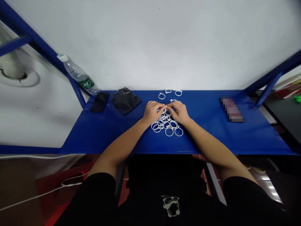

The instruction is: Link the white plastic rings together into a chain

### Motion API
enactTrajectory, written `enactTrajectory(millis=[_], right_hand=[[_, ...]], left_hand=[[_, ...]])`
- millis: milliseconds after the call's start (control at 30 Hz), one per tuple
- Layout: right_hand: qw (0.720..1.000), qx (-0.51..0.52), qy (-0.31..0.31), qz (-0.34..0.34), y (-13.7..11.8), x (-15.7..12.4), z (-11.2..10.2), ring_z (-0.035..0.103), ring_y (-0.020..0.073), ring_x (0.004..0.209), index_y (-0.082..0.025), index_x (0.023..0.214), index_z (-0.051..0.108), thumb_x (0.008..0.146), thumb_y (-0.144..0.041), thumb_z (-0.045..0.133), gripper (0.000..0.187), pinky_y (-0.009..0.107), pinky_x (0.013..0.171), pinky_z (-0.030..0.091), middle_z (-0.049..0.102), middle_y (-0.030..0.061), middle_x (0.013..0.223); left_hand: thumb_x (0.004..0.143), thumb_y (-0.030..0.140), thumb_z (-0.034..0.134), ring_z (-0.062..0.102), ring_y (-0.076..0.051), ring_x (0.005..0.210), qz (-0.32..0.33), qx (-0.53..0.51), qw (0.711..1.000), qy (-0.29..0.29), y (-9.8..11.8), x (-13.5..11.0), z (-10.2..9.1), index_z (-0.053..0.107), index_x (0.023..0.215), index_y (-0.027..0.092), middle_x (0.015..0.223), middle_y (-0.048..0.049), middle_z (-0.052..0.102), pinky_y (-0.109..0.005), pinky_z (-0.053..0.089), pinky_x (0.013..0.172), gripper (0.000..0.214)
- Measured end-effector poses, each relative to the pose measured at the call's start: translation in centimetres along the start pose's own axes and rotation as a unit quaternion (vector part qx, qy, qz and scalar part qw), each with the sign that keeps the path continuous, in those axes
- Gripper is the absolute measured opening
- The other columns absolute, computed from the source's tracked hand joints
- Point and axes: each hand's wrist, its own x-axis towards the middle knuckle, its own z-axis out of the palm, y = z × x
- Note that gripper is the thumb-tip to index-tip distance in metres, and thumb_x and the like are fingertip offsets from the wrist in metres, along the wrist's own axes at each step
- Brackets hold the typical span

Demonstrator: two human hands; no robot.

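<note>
My left hand (151, 113) and my right hand (180, 113) meet over the middle of the blue table. Thumb and forefinger of each are pinched on a white plastic ring (166, 107), mostly hidden by the fingers. Right below them lies a loose pile of white plastic rings (165, 120), several overlapping, each with a small knob or clasp on its rim. Beyond my hands, several more rings (178, 95) lie apart near the wall, one partly behind my right hand.
On the blue table (113, 135), a black plastic bag (125, 100) and a dark phone (99, 102) lie to the left. A clear bottle (80, 75) leans beside the blue frame. A pixelated, phone-like object (232, 110) lies right. The white wall (164, 47) bounds the back.
</note>
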Motion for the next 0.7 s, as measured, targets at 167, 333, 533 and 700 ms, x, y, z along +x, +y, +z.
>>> enactTrajectory(millis=[167, 333, 533, 700], right_hand=[[0.999, -0.009, -0.039, 0.018, 1.0, 0.6, -0.6, 0.076, 0.0271, 0.095, -0.025, 0.109, 0.082, 0.111, -0.044, 0.06, 0.029, 0.045, 0.096, 0.059, 0.085, 0.0081, 0.103], [0.99, -0.078, -0.046, 0.107, 4.0, 1.0, -1.7, 0.075, 0.031, 0.115, -0.021, 0.143, 0.074, 0.109, -0.034, 0.055, 0.042, 0.048, 0.104, 0.06, 0.082, 0.0145, 0.131], [0.969, -0.138, -0.113, 0.169, 5.9, 1.0, -1.2, 0.075, 0.0335, 0.117, -0.019, 0.149, 0.073, 0.099, -0.028, 0.066, 0.051, 0.048, 0.105, 0.06, 0.083, 0.0137, 0.125], [0.968, -0.133, -0.1, 0.189, 5.5, 1.1, -0.7, 0.077, 0.033, 0.106, -0.014, 0.146, 0.075, 0.094, -0.017, 0.059, 0.054, 0.047, 0.1, 0.061, 0.084, 0.0143, 0.116]], left_hand=[[0.111, 0.031, 0.068, 0.076, -0.022, 0.093, -0.004, 0.025, 1.0, -0.017, -0.4, 0.2, -0.3, 0.078, 0.098, 0.024, 0.094, -0.0032, 0.084, -0.043, 0.052, 0.094, 0.018], [0.114, 0.03, 0.063, 0.075, -0.023, 0.1, -0.001, 0.024, 0.998, -0.057, -0.8, 0.3, -0.6, 0.08, 0.103, 0.025, 0.102, -0.0048, 0.085, -0.044, 0.051, 0.096, 0.02], [0.114, 0.031, 0.064, 0.075, -0.023, 0.106, 0.027, 0.006, 0.995, -0.1, -0.2, 0.3, -0.6, 0.082, 0.109, 0.024, 0.112, -0.0056, 0.085, -0.044, 0.051, 0.098, 0.02], [0.113, 0.035, 0.065, 0.075, -0.024, 0.106, -0.021, 0.016, 0.993, -0.114, -0.4, 0.2, -0.6, 0.083, 0.112, 0.024, 0.112, -0.0064, 0.085, -0.045, 0.052, 0.099, 0.021]])
